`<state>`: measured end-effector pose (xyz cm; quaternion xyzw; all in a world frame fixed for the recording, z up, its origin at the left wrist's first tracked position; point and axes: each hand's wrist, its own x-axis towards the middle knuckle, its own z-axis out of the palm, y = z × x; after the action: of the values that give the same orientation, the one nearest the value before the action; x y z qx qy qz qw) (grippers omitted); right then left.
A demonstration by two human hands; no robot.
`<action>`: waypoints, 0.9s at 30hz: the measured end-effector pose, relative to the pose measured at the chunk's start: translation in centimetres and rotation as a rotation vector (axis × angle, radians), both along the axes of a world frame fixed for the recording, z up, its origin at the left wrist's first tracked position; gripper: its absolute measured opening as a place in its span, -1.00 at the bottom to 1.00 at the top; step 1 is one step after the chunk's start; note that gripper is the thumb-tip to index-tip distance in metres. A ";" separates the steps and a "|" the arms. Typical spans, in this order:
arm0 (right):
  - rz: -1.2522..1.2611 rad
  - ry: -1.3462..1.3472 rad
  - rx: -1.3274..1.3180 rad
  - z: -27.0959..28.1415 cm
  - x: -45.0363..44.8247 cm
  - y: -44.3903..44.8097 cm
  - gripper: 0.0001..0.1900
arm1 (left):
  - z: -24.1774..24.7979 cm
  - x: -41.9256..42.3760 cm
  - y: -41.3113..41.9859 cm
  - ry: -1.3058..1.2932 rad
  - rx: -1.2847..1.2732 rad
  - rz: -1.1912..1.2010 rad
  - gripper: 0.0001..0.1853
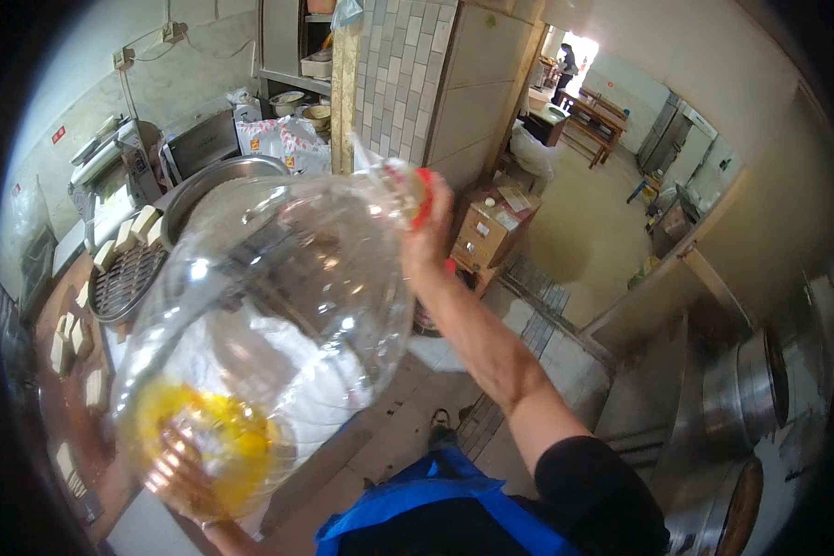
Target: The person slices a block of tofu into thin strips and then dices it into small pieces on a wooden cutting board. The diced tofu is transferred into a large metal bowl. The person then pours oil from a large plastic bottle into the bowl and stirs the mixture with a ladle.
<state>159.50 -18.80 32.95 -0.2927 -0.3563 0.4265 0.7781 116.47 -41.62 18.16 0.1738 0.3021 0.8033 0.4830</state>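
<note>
A large clear plastic bottle is tilted across the view, with yellow liquid at its lower end. My right hand grips its neck beside the red ring. My left hand supports the bottom, partly seen through the plastic. Behind the bottle, a round metal pan is partly hidden. White cut dough pieces sit on a round slatted steamer tray, and more dough pieces lie on the brown worktop.
A dough-rolling machine stands at the back left. Cardboard boxes are beside the doorway, and large metal steamers stand at right. A white sack shows behind the bottle. A distant person is in the far room.
</note>
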 end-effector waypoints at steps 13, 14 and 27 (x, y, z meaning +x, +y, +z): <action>0.611 0.267 -0.291 -5.7 -12.7 19.4 -0.60 | 3.7 7.7 -0.6 -0.337 0.302 0.323 -0.44; 0.636 0.271 -0.335 -6.8 -13.4 20.5 -0.59 | 5.2 9.1 1.6 -0.022 0.046 0.524 -0.44; 0.724 0.385 -0.826 -19.0 -23.9 41.4 -0.56 | 21.1 -3.1 25.1 0.751 -0.288 0.366 -0.44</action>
<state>135.64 22.58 13.94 -0.3486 -0.0898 0.8145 0.4549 113.35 -16.47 39.21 0.3279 0.5914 0.7065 0.2087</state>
